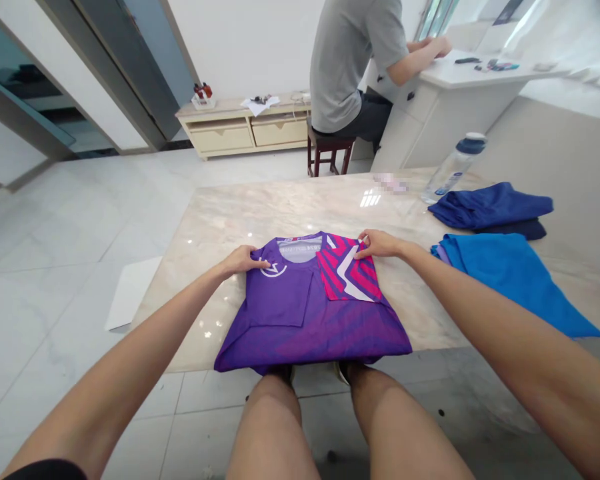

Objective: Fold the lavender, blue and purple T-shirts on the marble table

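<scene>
A purple jersey (275, 343) lies on the marble-look table (220, 210), its collar pointing away from me and its lower part reaching the near edge. Both sleeves are folded inward over the front; the one on the right has a pink and white pattern, the one on the left is plain purple with a white logo near the shoulder. My left hand (243, 260) pinches the jersey's left shoulder between thumb and fingers. At the opposite shoulder, my right hand (380, 245) grips the edge of the patterned sleeve fold.
To the right lie a folded bright blue garment (510, 277) and a dark blue garment (495, 203). A clear water bottle (453, 170) stands behind them. Beyond the table a person in a grey shirt (343, 67) sits on a stool (325, 147) by a white counter (460, 73).
</scene>
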`<state>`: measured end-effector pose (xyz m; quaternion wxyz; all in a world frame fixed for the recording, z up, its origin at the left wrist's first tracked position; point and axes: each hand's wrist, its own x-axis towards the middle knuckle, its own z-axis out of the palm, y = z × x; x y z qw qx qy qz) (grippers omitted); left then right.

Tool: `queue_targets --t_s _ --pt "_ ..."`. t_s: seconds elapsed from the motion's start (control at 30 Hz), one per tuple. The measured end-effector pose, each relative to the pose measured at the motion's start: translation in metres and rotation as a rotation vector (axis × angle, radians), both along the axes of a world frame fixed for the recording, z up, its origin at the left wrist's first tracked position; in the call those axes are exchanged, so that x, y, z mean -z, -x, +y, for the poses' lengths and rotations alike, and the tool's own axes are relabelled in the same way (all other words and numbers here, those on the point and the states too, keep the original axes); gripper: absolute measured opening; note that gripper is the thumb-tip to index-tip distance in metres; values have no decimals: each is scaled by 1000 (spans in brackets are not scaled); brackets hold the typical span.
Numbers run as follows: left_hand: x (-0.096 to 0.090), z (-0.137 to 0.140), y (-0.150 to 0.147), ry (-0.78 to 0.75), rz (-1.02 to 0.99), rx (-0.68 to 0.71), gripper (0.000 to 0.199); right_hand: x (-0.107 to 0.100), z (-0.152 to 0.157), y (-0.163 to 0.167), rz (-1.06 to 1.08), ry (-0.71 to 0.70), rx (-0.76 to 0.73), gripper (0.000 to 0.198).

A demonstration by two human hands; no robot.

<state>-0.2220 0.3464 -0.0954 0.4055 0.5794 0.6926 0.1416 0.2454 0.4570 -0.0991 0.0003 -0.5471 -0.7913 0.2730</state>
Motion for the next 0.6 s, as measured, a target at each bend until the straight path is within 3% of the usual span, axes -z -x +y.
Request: queue_targets --t_s 0.07,0.17,0.37,0.5,0.6 --pt "-4 -1 2 64 -59 105 62 -2 10 4 -51 89 -130 55" --pt "-8 3 7 27 40 171 53 -8 17 11 -126 138 -230 48" --pt "-36 34 14 -220 302 47 31 -43 31 31 -232 -244 -56 30" --pt "-81 67 16 -468 415 -96 27 -79 52 43 -63 -521 185 30" --pt "-119 87 18 -680 442 -118 27 -106 65 50 108 -720 231 29"
